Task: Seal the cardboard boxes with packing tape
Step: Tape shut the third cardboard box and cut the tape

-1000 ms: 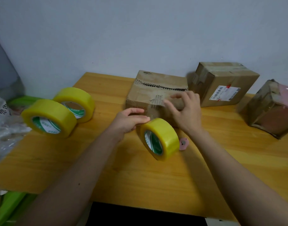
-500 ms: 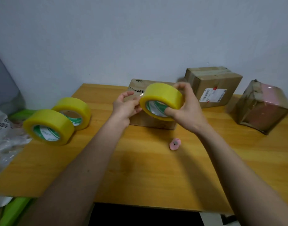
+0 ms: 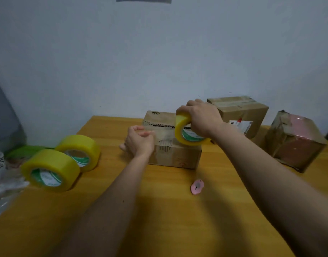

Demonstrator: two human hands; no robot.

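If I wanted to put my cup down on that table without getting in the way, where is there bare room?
The widest bare wood is the near stretch, between the two spare tape rolls and the pink cutter. The back is crowded: the left hand and right hand stretch tape from a roll over the middle box, with two more boxes at right.

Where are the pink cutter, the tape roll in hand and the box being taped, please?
pink cutter (image 3: 197, 186), head view, middle of its body.
tape roll (image 3: 180, 127), head view, yellow outer band.
box (image 3: 175, 158), head view, front face.
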